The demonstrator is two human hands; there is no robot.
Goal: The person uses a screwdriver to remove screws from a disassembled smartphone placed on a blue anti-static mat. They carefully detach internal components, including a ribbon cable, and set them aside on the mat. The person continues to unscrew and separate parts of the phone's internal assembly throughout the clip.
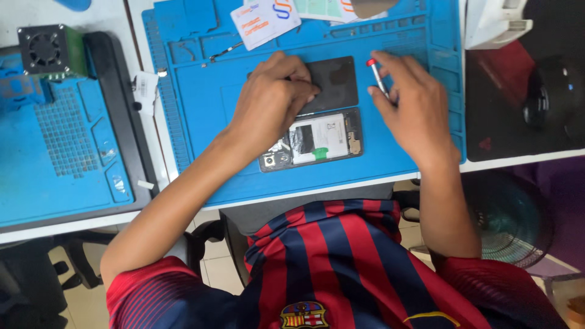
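On a blue silicone repair mat covering a white desk, the left hand presses flat on a black rectangular back cover. The right hand pinches a red-capped screwdriver beside the opened grey smartphone. A tiled floor lies below.

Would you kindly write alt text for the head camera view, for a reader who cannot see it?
A person's left hand presses on a flat black rectangular panel while the right hand holds a slim red-tipped metal screwdriver, above an opened phone with a white battery. Everything lies on a blue silicone work mat on a white table.
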